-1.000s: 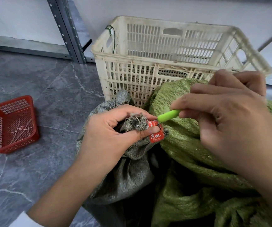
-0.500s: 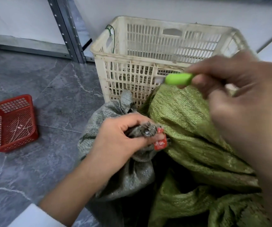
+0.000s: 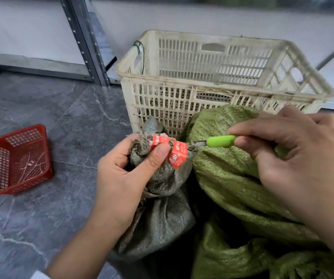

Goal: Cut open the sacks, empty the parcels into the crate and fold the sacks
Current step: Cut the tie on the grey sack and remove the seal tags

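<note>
Head view: The left hand (image 3: 125,178) grips the bunched neck of a grey sack (image 3: 162,218), fingers curled round the gathered weave and the thumb pressed across its front. A red tag (image 3: 179,155) with white print hangs at the neck, just beside the thumb tip, and frayed fibres stand out from the top of the bunch. The grey sack stands on the floor (image 3: 41,228) directly in front of the crate (image 3: 182,78), its body sagging below the wrist.

The right hand (image 3: 295,164) pinches a cutter (image 3: 220,141) by its green handle, between thumb and forefinger, the other fingers loosely curled. The metal tip points left toward the red tag. The tip is small and partly blurred, so contact with the tie cannot be confirmed.

A green sack (image 3: 232,178) lies crumpled to the right of the grey sack, touching it and leaning against the crate's near wall, beneath the right hand.

The crate is cream, slatted and open-topped, and stands upright. What it holds cannot be made out through the slots.

A red basket (image 3: 0,168) sits on the floor well apart to the left, with thin strands lying in it. A metal shelf upright (image 3: 87,41) rises behind, left of the crate.
</note>
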A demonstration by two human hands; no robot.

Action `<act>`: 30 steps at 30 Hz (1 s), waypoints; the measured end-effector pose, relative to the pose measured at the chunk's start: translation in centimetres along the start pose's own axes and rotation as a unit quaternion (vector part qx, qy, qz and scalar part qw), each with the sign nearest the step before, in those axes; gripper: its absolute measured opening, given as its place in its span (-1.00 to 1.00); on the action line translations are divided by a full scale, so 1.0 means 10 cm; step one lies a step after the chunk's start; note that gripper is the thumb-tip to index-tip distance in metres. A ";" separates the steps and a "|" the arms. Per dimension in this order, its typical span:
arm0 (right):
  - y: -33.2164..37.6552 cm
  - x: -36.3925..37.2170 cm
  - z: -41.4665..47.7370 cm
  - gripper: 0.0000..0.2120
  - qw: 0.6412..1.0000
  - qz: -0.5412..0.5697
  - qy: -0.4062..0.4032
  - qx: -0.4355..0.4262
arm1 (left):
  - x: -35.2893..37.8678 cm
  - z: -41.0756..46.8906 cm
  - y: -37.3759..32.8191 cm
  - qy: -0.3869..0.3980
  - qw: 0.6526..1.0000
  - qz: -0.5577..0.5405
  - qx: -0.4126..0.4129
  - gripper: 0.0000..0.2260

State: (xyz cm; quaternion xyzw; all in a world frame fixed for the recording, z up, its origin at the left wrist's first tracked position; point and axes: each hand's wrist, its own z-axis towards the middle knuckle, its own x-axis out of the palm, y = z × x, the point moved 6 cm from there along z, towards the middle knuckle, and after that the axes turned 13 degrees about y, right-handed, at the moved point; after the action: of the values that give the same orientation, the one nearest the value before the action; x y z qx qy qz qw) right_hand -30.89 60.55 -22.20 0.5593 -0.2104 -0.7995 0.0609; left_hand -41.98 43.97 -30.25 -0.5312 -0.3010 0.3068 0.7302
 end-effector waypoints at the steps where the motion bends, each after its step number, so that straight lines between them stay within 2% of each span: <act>1: 0.02 0.02 0.00 -0.71 1.000 0.006 0.003 -0.001 | -0.03 -0.02 0.02 -0.016 0.999 -0.028 -0.006 -0.85; 3: 0.06 0.07 -0.01 -0.62 1.000 0.017 0.000 -0.013 | -0.06 -0.04 0.04 -0.026 0.999 -0.047 -0.004 -0.81; 8: 0.10 0.11 0.01 -0.86 1.000 0.011 -0.010 -0.024 | -0.05 -0.04 0.02 -0.013 0.999 -0.041 0.009 -0.76; 17: 0.11 0.10 -0.01 -0.86 0.999 -0.014 0.012 -0.029 | -0.04 -0.03 0.04 -0.024 0.998 -0.065 0.007 -0.72; 30: 0.17 0.10 0.01 -0.85 0.997 -0.051 0.012 -0.055 | 0.02 -0.01 0.13 -0.064 0.986 -0.147 -0.038 -0.88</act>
State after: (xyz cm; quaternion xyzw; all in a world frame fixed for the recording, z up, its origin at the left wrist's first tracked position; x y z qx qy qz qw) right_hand -31.55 58.69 -22.35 0.5747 -0.1365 -0.8051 0.0534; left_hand -41.94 44.35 -31.55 -0.4877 -0.4334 0.2176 0.7259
